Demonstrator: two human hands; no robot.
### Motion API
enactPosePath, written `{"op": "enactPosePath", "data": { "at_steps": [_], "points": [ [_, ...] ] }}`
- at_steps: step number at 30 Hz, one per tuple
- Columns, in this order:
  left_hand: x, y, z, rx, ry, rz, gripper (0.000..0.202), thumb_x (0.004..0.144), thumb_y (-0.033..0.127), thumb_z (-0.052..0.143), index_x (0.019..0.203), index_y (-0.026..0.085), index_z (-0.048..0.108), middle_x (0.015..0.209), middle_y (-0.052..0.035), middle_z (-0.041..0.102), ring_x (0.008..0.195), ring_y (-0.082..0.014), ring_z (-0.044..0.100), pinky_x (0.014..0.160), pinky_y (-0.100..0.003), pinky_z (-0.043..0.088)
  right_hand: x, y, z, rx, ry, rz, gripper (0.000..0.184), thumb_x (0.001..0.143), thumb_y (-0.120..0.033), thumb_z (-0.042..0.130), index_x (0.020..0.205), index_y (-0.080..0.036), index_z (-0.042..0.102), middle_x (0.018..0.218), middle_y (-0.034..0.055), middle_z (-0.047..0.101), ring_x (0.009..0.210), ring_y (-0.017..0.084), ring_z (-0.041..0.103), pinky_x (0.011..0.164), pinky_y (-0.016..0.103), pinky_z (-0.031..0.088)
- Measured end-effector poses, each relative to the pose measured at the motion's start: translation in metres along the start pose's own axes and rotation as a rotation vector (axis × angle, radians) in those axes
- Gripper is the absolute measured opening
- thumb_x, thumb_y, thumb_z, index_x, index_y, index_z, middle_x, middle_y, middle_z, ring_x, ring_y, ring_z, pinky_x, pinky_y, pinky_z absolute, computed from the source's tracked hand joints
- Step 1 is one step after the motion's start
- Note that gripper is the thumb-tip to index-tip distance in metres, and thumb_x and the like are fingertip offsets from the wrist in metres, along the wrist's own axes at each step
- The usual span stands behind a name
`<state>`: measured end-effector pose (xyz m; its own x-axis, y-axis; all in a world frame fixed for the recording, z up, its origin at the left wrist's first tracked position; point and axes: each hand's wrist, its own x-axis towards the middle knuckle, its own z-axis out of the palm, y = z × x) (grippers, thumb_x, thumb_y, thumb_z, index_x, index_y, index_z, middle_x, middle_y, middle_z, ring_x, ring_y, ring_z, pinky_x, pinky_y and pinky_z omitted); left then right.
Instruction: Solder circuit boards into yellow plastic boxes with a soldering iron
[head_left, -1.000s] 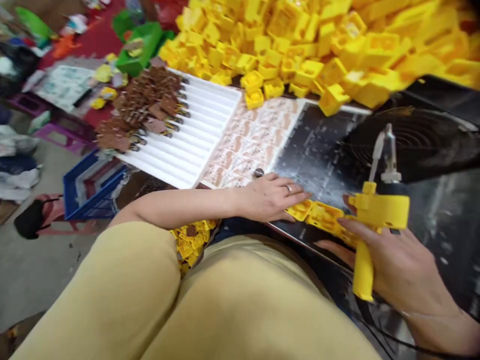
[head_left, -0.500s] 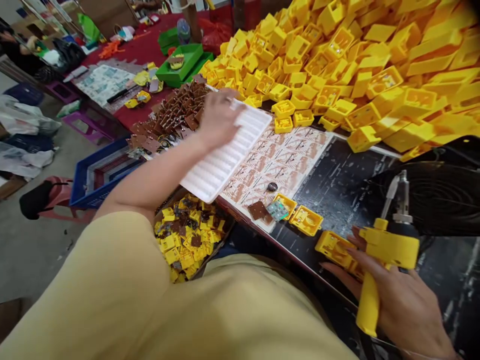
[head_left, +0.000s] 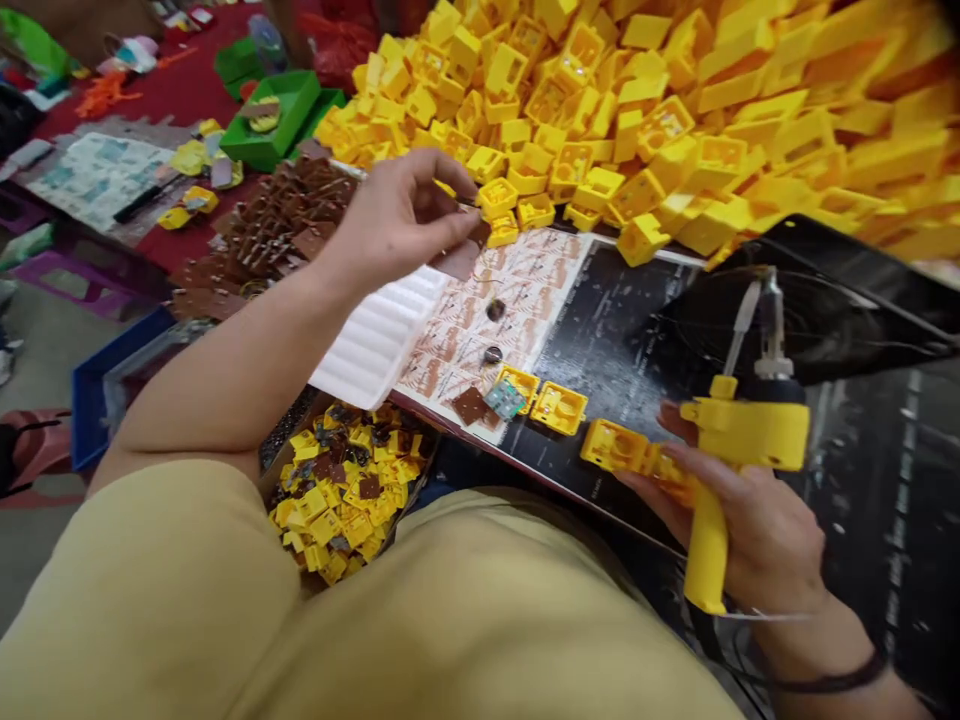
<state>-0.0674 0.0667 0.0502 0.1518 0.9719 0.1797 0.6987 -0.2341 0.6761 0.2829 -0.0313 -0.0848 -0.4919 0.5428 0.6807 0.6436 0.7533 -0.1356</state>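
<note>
Brown board pinched in the left hand, yellow case and gun in the right

I have the brown board (head_left: pixel 457 260) between the thumb and fingertips of my left hand (head_left: pixel 420 215), above the far part of the patterned sheet (head_left: pixel 525 290). It lies far and left of my right hand (head_left: pixel 750 510). A thin wire runs beneath it towards a dark disc (head_left: pixel 495 310); I can't tell whether that disc hangs or rests.

My right hand is curled, pinching an opened yellow case (head_left: pixel 615 445) between thumb and fingers at the near edge of the black tabletop (head_left: pixel 630 300). The same hand carries a yellow gun (head_left: pixel 750 435), its metal tip pointing to the far side. The case sits just left of the gun's handle.

Left of that case I see another opened case (head_left: pixel 559 408), a green board (head_left: pixel 505 398) overlapping its left half and a loose brown board (head_left: pixel 470 405) beside it. A second disc (head_left: pixel 493 355) lies just beyond them.

Further out, a white tray (head_left: pixel 375 345) sits beneath my left forearm, with a board pile (head_left: pixel 277 215) at its far left. A yellow heap (head_left: pixel 600 120) fills the far side, and a box of yellow parts (head_left: pixel 337 500) stands near left, below the table.
</note>
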Motion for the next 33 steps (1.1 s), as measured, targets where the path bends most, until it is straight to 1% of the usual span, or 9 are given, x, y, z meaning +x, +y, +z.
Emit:
{"op": "enactPosePath", "data": {
  "at_steps": [5,9,12,14,17,21,27,31,33],
  "points": [
    [0.005,0.011,0.098,-0.196,-0.301,-0.005,0.039,0.102,0.033,0.041,0.130,0.012,0.057,0.101,-0.0106,0.074,0.086,-0.0152,0.071,0.071,-0.031,0.055,0.014,-0.019,-0.001,0.226,0.139,0.173,0.056,0.078,-0.013,0.083,0.127,-0.022,0.056,0.118,0.0125,0.073,0.097,0.025,0.075,0.081,0.034,0.065],
    [0.004,0.020,0.136,-0.052,-0.409,0.043,0.036,0.100,0.026,0.043,0.126,0.012,0.064,0.105,-0.0107,0.076,0.092,-0.0160,0.072,0.080,-0.031,0.056,0.009,-0.017,-0.004,0.235,0.133,0.227,0.058,0.082,-0.011,0.078,0.131,-0.026,0.052,0.126,0.0067,0.070,0.102,0.023,0.074,0.086,0.035,0.065],
    [0.002,0.023,0.131,0.335,-0.484,0.156,0.033,0.097,0.036,0.054,0.114,0.016,0.073,0.113,-0.0109,0.075,0.108,-0.0250,0.070,0.098,-0.042,0.053,-0.004,-0.006,-0.011,0.140,0.070,0.154,0.054,0.083,-0.020,0.080,0.130,-0.024,0.052,0.126,0.0068,0.070,0.102,0.023,0.074,0.084,0.033,0.064],
    [0.002,0.021,0.120,0.479,-0.491,0.250,0.036,0.096,0.038,0.056,0.120,0.017,0.072,0.128,-0.0118,0.070,0.120,-0.0298,0.064,0.107,-0.048,0.047,-0.013,0.003,-0.015,0.074,0.022,0.093,0.050,0.084,-0.028,0.082,0.126,-0.022,0.055,0.121,0.0074,0.072,0.101,0.024,0.074,0.082,0.032,0.063],
    [0.001,0.014,0.102,0.463,-0.523,0.442,0.039,0.094,0.027,0.055,0.131,0.022,0.066,0.139,-0.0093,0.063,0.126,-0.0273,0.060,0.111,-0.046,0.044,-0.023,0.012,-0.018,0.052,-0.057,0.036,0.046,0.087,-0.037,0.078,0.122,-0.018,0.056,0.111,0.0097,0.074,0.102,0.025,0.074,0.086,0.035,0.062],
    [0.000,0.007,0.090,0.455,-0.657,0.661,0.044,0.089,0.013,0.052,0.130,0.024,0.065,0.141,-0.0091,0.060,0.131,-0.0255,0.057,0.112,-0.044,0.044,-0.023,0.016,-0.017,0.111,-0.136,0.016,0.042,0.091,-0.037,0.073,0.124,-0.018,0.054,0.108,0.0098,0.074,0.101,0.024,0.073,0.092,0.039,0.059],
    [-0.008,0.005,0.110,0.455,-0.590,0.722,0.031,0.091,0.023,0.060,0.121,0.018,0.068,0.138,-0.0137,0.062,0.131,-0.0303,0.056,0.111,-0.049,0.044,-0.010,0.011,-0.010,0.155,-0.159,-0.014,0.042,0.092,-0.035,0.071,0.127,-0.020,0.053,0.107,0.0081,0.073,0.103,0.023,0.071,0.099,0.041,0.056],
    [-0.008,-0.006,0.131,0.313,-0.510,0.732,0.020,0.096,0.028,0.057,0.094,0.019,0.075,0.118,-0.0083,0.074,0.120,-0.0270,0.064,0.106,-0.047,0.048,-0.007,0.008,-0.006,0.176,-0.203,-0.008,0.040,0.093,-0.036,0.070,0.125,-0.017,0.054,0.110,0.0113,0.071,0.107,0.024,0.069,0.101,0.044,0.055],
    [-0.004,-0.011,0.137,0.204,-0.521,0.734,0.020,0.096,0.028,0.058,0.092,0.021,0.076,0.113,-0.0055,0.077,0.122,-0.0249,0.064,0.107,-0.045,0.048,-0.008,0.005,-0.001,0.207,-0.211,0.006,0.039,0.094,-0.033,0.069,0.126,-0.018,0.054,0.114,0.0114,0.071,0.110,0.024,0.068,0.101,0.044,0.055]
  ]
}}
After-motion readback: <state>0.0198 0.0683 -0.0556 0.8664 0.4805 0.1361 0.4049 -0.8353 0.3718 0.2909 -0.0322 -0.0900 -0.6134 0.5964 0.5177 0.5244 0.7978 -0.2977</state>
